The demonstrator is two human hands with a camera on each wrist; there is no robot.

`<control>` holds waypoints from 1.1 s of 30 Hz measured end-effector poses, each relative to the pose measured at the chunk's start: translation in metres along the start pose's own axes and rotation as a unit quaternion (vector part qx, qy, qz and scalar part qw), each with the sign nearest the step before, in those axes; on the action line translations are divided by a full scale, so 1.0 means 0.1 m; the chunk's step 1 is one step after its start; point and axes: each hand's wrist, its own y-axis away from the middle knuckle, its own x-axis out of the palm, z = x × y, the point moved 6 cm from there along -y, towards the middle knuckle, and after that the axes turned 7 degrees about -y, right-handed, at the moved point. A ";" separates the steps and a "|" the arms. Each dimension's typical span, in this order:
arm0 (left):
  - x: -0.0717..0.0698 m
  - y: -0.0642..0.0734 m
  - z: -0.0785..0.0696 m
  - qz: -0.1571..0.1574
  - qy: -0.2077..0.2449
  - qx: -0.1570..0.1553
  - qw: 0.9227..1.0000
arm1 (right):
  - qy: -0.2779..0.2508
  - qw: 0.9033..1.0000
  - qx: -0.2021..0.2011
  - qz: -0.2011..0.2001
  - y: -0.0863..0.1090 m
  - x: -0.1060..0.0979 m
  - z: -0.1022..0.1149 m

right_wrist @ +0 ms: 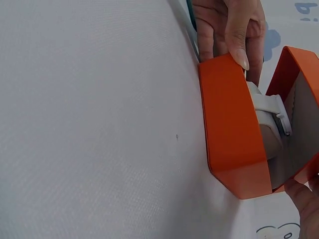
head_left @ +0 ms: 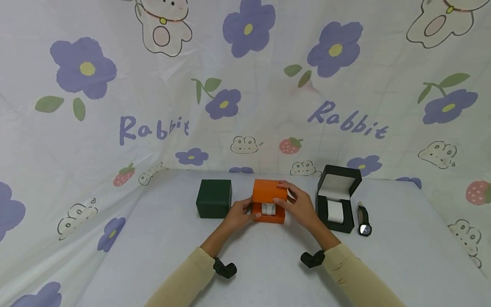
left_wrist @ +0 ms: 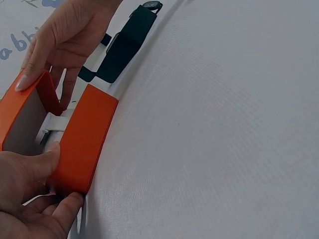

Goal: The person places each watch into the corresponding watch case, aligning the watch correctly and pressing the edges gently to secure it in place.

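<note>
Flower-printed white sheeting point(head_left: 268, 81) backs a white-covered table point(head_left: 264, 268). Orange lidded box point(head_left: 270, 219) sits mid-table, lid point(head_left: 264, 187) part-raised, white-strapped watch point(head_left: 268, 209) on a pale cushion point(right_wrist: 270, 144) inside. Left hand point(head_left: 238, 213) pinches the base's left end; right hand point(head_left: 300, 204) clamps the lid. Risks, as I judge: lid slipping from the right grip could nip the left thumb at the rim; watch sitting high could snag.

OK, three boxes: dark green box point(head_left: 214, 199) left, orange box point(head_left: 270, 190) middle, black box point(head_left: 348, 217) right. Two watches: white-strapped watch point(right_wrist: 269, 103), plus round-faced dark-strapped watch point(head_left: 364, 226). Two hands: left hand point(head_left: 238, 214), right hand point(head_left: 301, 207). And two black wrist gadgets point(head_left: 225, 268).
</note>
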 end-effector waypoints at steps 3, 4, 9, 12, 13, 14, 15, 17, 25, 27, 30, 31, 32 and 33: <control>0.00 0.00 0.00 0.000 -0.003 -0.004 1.000 | -0.001 1.000 0.007 0.001 0.01 0.00 -0.02; 0.00 0.00 0.00 0.000 -0.004 -0.005 1.000 | -0.002 1.000 0.009 0.001 0.02 0.00 -0.02; 0.01 -0.01 0.02 -0.003 -0.007 -0.017 1.000 | -0.007 1.000 -0.002 0.002 0.05 0.01 -0.01; 0.01 -0.01 0.03 -0.004 -0.004 -0.020 1.000 | -0.014 1.000 -0.008 0.004 0.07 0.02 -0.01; 0.01 -0.01 0.03 -0.004 -0.001 -0.021 1.000 | -0.016 1.000 -0.010 0.006 0.08 0.02 -0.02; 0.01 -0.01 0.03 -0.004 0.001 -0.023 1.000 | -0.017 1.000 -0.012 0.007 0.08 0.03 -0.02; 0.01 -0.01 0.04 -0.004 0.004 -0.025 1.000 | -0.017 1.000 -0.013 0.009 0.09 0.03 -0.02; 0.01 -0.01 0.04 -0.004 0.007 -0.029 1.000 | -0.016 1.000 -0.015 0.010 0.10 0.04 -0.03; 0.01 0.01 0.03 0.006 0.003 -0.037 0.999 | 0.001 1.000 -0.022 0.007 0.12 0.06 -0.01; 0.01 0.01 0.03 0.006 0.004 -0.036 0.999 | 0.002 1.000 -0.021 0.006 0.13 0.06 -0.02; 0.01 0.01 0.02 0.004 0.008 -0.034 0.999 | 0.001 1.000 -0.021 0.002 0.14 0.06 -0.02; 0.00 0.00 0.02 0.004 0.008 -0.036 0.999 | 0.001 1.000 -0.022 -0.001 0.14 0.06 -0.03; 0.00 0.00 0.02 0.003 0.007 -0.034 0.999 | 0.000 1.000 -0.022 -0.003 0.14 0.06 -0.03; 0.00 0.00 0.02 0.004 0.006 -0.033 0.999 | 0.001 1.000 -0.024 -0.004 0.15 0.06 -0.03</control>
